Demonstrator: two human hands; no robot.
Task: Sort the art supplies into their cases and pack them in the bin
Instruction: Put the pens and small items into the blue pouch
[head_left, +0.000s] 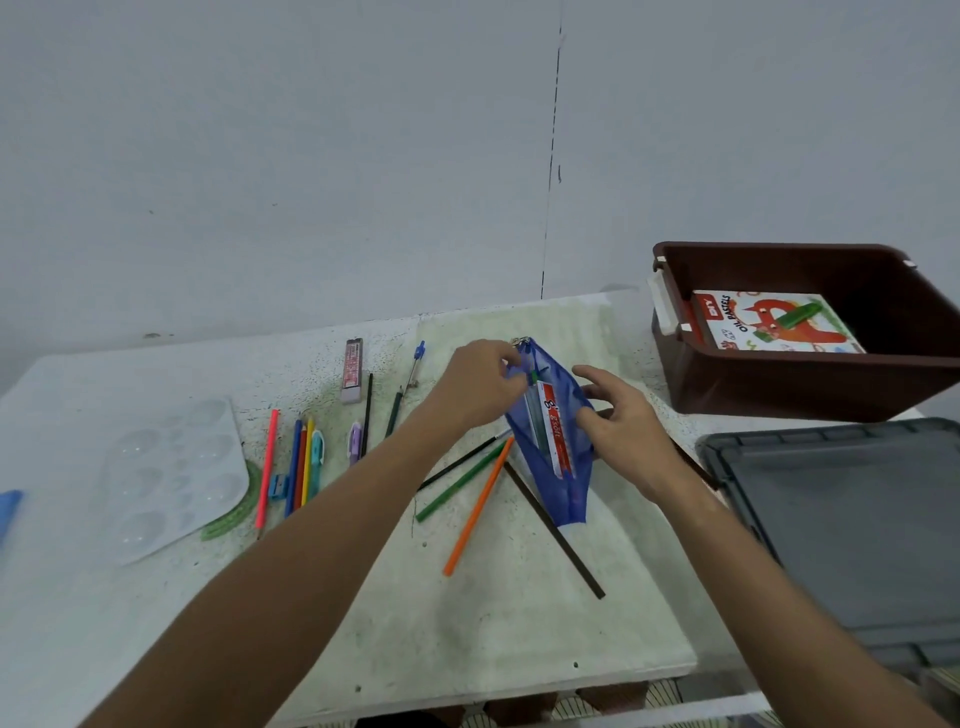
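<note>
On the pale, speckled table (467, 623) lie an orange pencil (478, 509) and a green pencil (460, 480). Just beyond, the left hand (475, 387) pinches the blue mesh pouch (553, 431) at its open top while the right hand (621, 421) holds its side, fingers spread. Farther right stands the brown bin (810, 379) with an oil pastels box (769, 322), against a bare grey wall (311, 156)

Pouch (553, 441) lies mid-table (519, 623), between left hand (478, 387) and right hand (621, 421). Loose pencils (475, 499) lie beside and beneath it. Palette (171, 473) sits far left. Bin (800, 384) stands rear right, pastel box (748, 322) inside. Lid (852, 525) lies before the bin.
</note>
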